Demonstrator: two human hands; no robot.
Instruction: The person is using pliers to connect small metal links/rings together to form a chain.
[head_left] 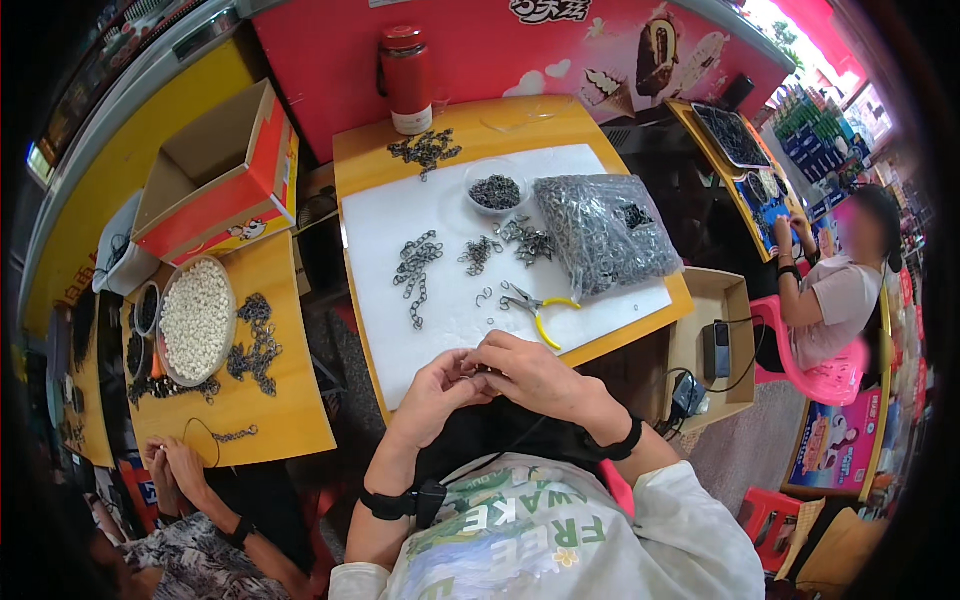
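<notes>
Head view: I see left hand (pixel 436 396), right hand (pixel 532 374) pinching, contents unclear; pliers (pixel 532 303) beyond tabletop (pixel 640 331) near edge, nearer right hand.

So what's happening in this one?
A person works at a table with both hands together near the close edge of a white sheet. The left hand and right hand meet at the fingertips; whatever they pinch is too hidden to tell. Yellow-handled pliers lie untouched on the sheet, with small piles of dark chain, a bowl of dark links and a bulging clear bag beyond. Two other people work at tables either side.
</notes>
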